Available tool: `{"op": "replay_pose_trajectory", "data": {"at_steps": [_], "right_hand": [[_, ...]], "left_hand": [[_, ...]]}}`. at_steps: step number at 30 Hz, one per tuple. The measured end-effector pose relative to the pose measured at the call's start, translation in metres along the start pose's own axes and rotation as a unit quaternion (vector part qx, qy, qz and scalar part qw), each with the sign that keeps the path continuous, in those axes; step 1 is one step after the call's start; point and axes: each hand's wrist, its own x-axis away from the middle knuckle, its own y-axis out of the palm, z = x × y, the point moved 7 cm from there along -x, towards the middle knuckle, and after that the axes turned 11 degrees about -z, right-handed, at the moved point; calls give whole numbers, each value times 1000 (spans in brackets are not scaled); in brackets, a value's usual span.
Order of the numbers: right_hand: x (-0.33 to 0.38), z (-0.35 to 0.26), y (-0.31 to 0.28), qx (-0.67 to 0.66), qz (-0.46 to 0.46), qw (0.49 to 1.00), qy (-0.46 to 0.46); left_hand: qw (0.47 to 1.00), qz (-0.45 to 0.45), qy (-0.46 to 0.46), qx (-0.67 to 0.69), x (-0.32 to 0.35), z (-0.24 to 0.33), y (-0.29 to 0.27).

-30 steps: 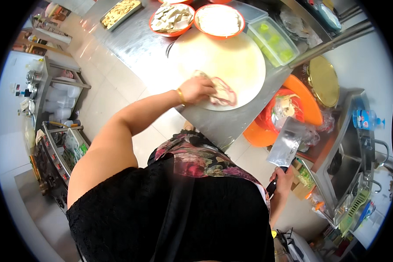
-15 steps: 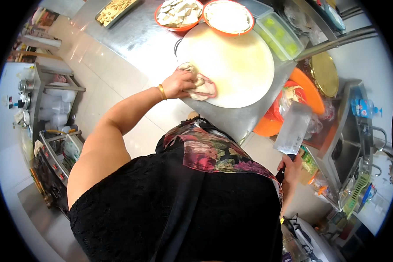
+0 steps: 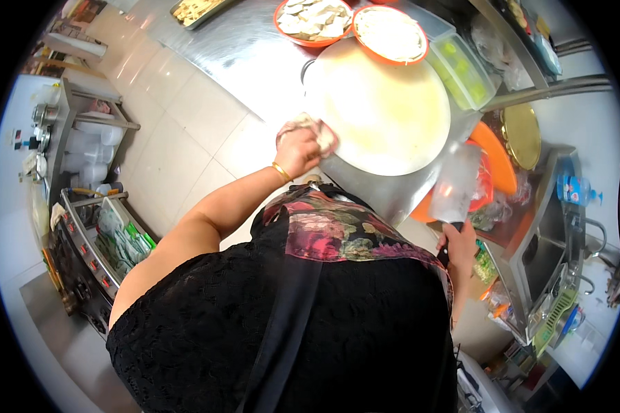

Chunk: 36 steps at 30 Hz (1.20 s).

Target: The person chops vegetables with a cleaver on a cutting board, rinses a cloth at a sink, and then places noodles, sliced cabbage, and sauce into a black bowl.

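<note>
While the right hand (image 3: 461,242) grips a cleaver (image 3: 455,182) by its black handle, the left hand (image 3: 298,153) has its fingers curled around a crumpled cloth (image 3: 326,139). That cloth is at the left edge of the round cutting board (image 3: 393,117); whether they touch is hard to tell. Two red bowls (image 3: 310,42) of pale food stand on the far side, near a clear box (image 3: 486,86) with green pieces inside.

On my feed, a pale tiled floor (image 3: 186,131) shines with glare on the left, beyond it a metal rack (image 3: 117,124). A steel worktop (image 3: 234,62) fills the far middle; right, I see a metal sink (image 3: 548,241) near a pale wall (image 3: 573,118).
</note>
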Motion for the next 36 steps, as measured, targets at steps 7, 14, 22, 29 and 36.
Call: {"op": "replay_pose_trajectory", "data": {"at_steps": [7, 14, 22, 29, 36], "right_hand": [[-19, -110, 108, 336, -57, 894, -289], [-25, -171, 213, 405, -87, 792, -448], [17, -130, 139, 379, -103, 782, -484], [-17, -156, 173, -254, -389, 870, -165], [-33, -95, 170, -242, -405, 881, -37]], "left_hand": [[694, 49, -317, 644, -15, 7, -10], [309, 154, 6, 938, -116, 30, -68], [367, 115, 50, 922, -132, 2, -125], [361, 79, 29, 929, -152, 35, -94], [268, 59, 155, 949, -124, -18, -115]]}}
